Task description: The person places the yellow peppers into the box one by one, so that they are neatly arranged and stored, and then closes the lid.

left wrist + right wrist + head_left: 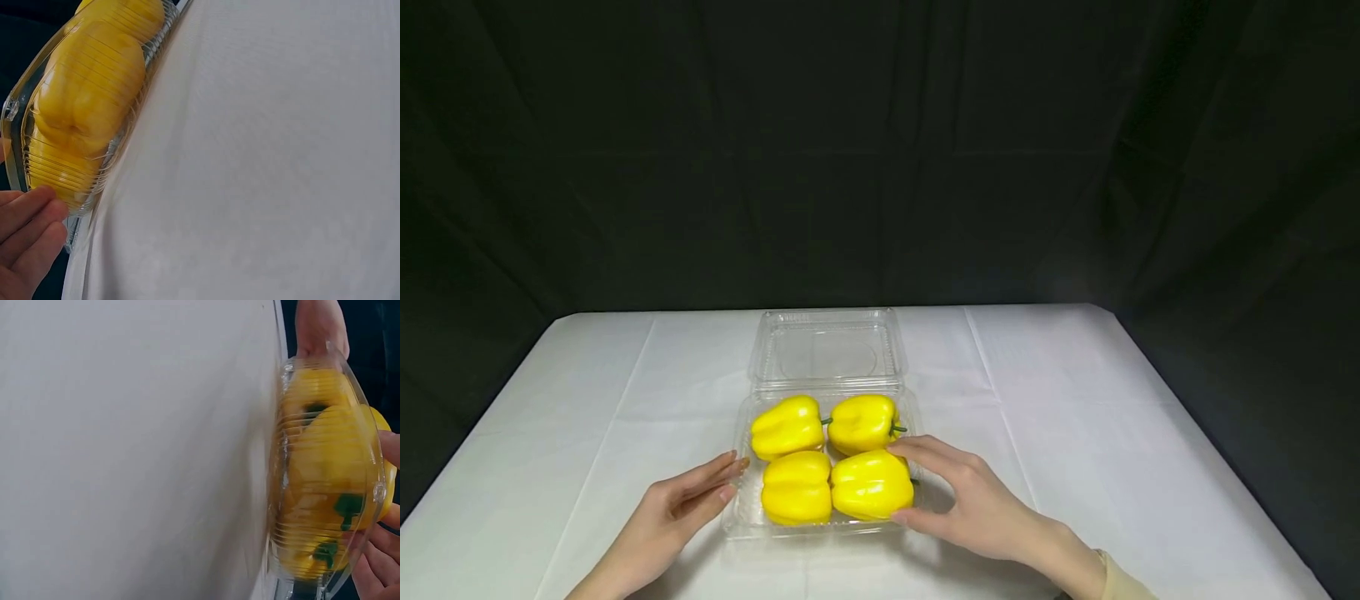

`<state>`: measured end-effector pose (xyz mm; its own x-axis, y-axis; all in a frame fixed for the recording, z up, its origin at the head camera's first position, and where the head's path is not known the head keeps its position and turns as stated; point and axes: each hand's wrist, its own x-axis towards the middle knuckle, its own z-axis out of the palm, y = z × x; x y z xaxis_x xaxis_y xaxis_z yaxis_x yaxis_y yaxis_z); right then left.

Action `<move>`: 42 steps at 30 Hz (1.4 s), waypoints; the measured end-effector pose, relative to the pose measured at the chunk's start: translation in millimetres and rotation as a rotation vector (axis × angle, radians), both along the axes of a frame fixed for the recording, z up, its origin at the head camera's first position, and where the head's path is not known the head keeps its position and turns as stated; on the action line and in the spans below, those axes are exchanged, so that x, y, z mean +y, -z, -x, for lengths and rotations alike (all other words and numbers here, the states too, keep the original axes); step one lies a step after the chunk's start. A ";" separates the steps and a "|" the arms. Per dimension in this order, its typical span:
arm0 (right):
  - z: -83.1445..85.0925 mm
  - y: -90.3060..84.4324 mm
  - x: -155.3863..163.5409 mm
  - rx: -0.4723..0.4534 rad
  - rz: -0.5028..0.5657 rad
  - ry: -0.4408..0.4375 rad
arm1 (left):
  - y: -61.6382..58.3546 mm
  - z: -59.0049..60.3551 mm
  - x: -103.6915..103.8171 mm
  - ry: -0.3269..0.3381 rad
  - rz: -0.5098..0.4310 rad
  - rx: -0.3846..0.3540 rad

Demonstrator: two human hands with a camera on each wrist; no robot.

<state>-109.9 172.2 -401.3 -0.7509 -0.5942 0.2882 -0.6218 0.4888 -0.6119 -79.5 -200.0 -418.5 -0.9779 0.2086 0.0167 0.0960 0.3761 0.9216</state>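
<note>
A white-clothed desk (1075, 400) fills the lower half of the head view, with black cloth behind it. Near the middle of the desk's front edge sits a clear plastic box (741, 500), its hinged lid (827, 350) lying open and flat toward the far edge, so box and lid together run front to back.

Four yellow peppers fill the box, two by two: far left pepper (787, 426), far right pepper (862, 422), near left pepper (796, 487) and near right pepper (872, 484). They lie on their sides; the far pair's green stems point right.

The left hand (681, 500) lies on the desk with straight, relaxed fingers, tips at the box's left wall, holding nothing. The right hand (970, 500) curves around the near right pepper, fingers on top, thumb at its near side.

The left wrist view shows the ribbed box wall close up, with fingertips (31, 219) touching it. The right wrist view shows the opposite wall, blurred, with green stems behind the plastic and fingers (381, 562) partly cut off at the frame edge.
</note>
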 end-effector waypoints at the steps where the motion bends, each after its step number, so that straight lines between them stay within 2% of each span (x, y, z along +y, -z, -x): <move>1: 0.0 -0.2 1.1 0.005 -0.001 0.002 | -0.1 -0.2 0.8 0.000 -0.002 -0.003; 16: -3.0 -0.6 12.8 0.074 -0.005 0.005 | -0.9 2.5 10.0 0.031 -0.017 0.007; 22: -4.2 -0.8 17.2 0.086 0.005 0.022 | -0.6 3.2 13.3 0.048 -0.035 0.020; 27: -4.9 -3.2 21.7 0.058 0.017 0.050 | 0.4 4.2 16.4 0.062 -0.047 0.023; 32: -3.5 -5.4 23.7 0.041 0.092 0.110 | 0.1 6.0 19.7 0.069 -0.038 0.034; 36: 2.7 -5.1 24.3 0.052 0.171 0.210 | -1.7 10.7 21.5 0.075 -0.004 0.072; 42: 23.1 -2.3 26.4 -0.011 0.254 0.370 | -4.1 26.6 25.2 -0.030 0.065 0.050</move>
<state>-133.0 198.6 -399.0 -0.9035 -0.1966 0.3807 -0.4258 0.5105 -0.7470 -106.1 -174.8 -414.4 -0.9820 0.1813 0.0531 0.1291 0.4385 0.8894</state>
